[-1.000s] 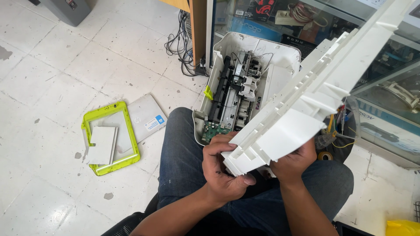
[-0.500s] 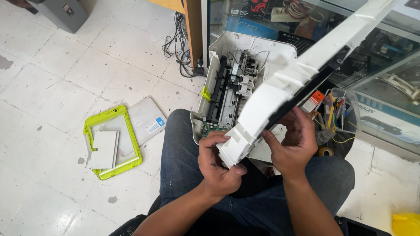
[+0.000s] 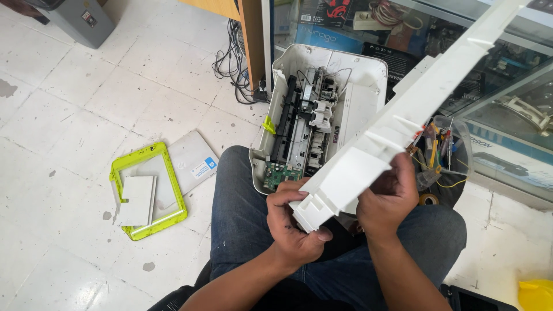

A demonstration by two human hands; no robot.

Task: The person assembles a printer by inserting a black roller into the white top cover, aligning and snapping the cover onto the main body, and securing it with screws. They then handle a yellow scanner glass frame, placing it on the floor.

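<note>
Head view showed me both hands closed on one part. The left hand [image 3: 294, 230] was curled under the near corner of the long white plastic panel [image 3: 403, 121], thumb pressed across its end and fingers wrapped behind. The right hand [image 3: 387, 198] clamped the panel's edge just above, palm toward me, wrist bent back. Both forearms rose from the lap, elbows tucked in over the jeans [image 3: 242, 230].

I judged the step as inspecting or turning a cover piece held free of the machine. The panel slanted up and away from the lap, over the knees, toward the upper right, clear of the floor. Any next move would call for a firm two-handed hold and room for that far end to swing, with the glass cabinet [image 3: 507, 132] close beside it.

Just beyond the knees, the opened printer body [image 3: 357, 75] lay with its mechanism bared and a green circuit board [image 3: 278, 174] at its near corner. Left of it on the tiles sat a lime-framed lid [image 3: 124, 167] bearing a white slab [image 3: 138, 198]. Farther back, black cables [image 3: 230, 57] tangled by a wooden post.
</note>
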